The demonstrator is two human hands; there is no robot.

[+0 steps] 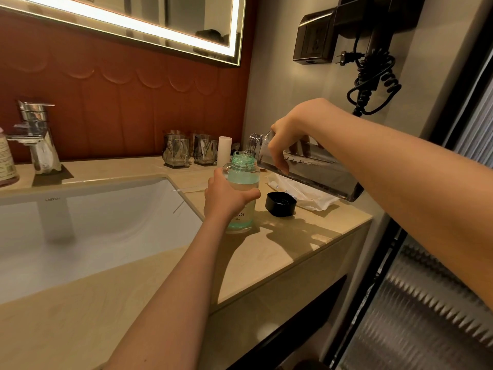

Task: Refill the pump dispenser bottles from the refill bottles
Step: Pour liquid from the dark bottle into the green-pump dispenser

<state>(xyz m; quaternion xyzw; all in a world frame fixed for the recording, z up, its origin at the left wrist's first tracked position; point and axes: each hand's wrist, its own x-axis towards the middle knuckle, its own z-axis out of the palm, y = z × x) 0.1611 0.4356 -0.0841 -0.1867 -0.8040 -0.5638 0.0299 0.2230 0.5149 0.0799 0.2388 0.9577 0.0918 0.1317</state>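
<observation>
- Two bottles are in use: a short, clear teal-tinted plastic dispenser bottle point(241, 174) stands upright on the beige stone counter point(266, 257), just right of the white sink basin point(93, 222), with its threaded neck open and no pump fitted.
- The left grip point(226, 196) is wrapped round the middle of this bottle, fingers and thumb curled on it, steadying it against the counter.
- The right grip point(290, 140) is clamped from above on a larger clear square-sided refill bottle point(320, 174), tilted mouth-down so that its open neck hangs just above and beside the dispenser's mouth.
- Any stream between the two mouths is too thin to make out for certain.
- Pale liquid in the dispenser seems to reach about to its shoulder, so this fill looks well advanced, probably near its end.
- Liquid lies along the lower side of the refill bottle, so there is more left to pour.
- A black square cap point(280, 204), likely the refill bottle's, lies on the counter just right of the dispenser, near a white crumpled packet point(301, 193).
- Left to do, as I judge it: level the refill bottle, cap it, and refit the pump, which I cannot pick out anywhere.
- A pink-labelled bottle point(6, 161) at the far left edge may be another to fill; too little of it shows to say.
</observation>
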